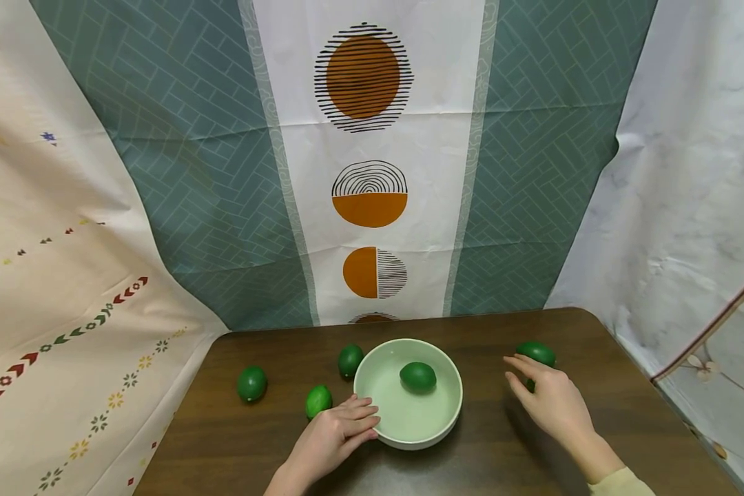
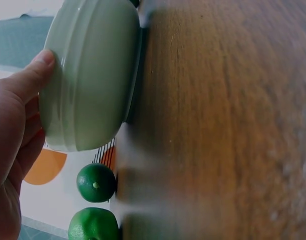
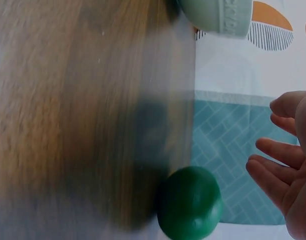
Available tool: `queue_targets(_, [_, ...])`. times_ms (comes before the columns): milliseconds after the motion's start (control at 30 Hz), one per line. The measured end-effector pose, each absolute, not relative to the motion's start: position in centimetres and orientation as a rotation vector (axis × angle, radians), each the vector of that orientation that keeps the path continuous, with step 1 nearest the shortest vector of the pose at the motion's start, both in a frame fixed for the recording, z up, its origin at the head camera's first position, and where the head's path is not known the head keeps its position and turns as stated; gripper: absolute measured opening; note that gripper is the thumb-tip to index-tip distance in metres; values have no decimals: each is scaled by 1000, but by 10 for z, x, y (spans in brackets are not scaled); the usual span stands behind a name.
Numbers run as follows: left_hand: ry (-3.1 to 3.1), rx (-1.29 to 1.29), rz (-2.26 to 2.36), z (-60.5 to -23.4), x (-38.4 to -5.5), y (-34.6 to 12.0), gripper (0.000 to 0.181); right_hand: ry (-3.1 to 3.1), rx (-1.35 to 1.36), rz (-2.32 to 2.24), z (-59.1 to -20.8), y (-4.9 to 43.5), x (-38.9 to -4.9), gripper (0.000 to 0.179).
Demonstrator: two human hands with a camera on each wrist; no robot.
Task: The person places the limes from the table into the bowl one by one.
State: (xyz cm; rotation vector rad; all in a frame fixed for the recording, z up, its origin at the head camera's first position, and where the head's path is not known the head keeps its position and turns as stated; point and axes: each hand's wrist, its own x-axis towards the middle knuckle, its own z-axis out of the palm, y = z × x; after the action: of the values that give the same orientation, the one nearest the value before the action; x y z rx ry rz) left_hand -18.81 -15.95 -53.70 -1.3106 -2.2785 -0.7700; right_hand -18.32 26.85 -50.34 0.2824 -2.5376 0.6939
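A pale green bowl [image 1: 381,358] stands on the table with one dark green lime [image 1: 418,377] lying inside it. My left hand [image 1: 335,435] grips the bowl's left front rim. In the left wrist view, the thumb [image 2: 40,70] presses the outer wall near the rim. At the right, my right hand [image 1: 552,399] hovers above the table with fingers apart, holding nothing. Just beyond its fingertips lies a dark green lime [image 1: 536,353], also large in the right wrist view [image 3: 190,202]. A patch of green shows between thumb and fingers; whether it is another lime, I cannot tell.
Left of the bowl lie three more limes: one touching or close to its wall [image 1: 350,361], a brighter one [image 1: 318,401] near my left hand, and one farther left [image 1: 251,383]. The brown wooden table [image 1: 223,448] ends at a patterned hanging cloth [image 1: 378,145] behind.
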Motion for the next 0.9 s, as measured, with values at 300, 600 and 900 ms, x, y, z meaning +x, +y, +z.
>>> queue_targets(300, [-2300,-1295,-833,-535,-187,-159,26,-2608,205,685,-505,286,-178,33])
queue_targets(600, [-2259,-1301,-827,-535,-187,-159,26,-2604,189,655,-510,301,-174,36])
queue_targets(900, [-2297,-1292,-870,-536,-186,-160,26,-2698,138,656,-512,313,-170,38])
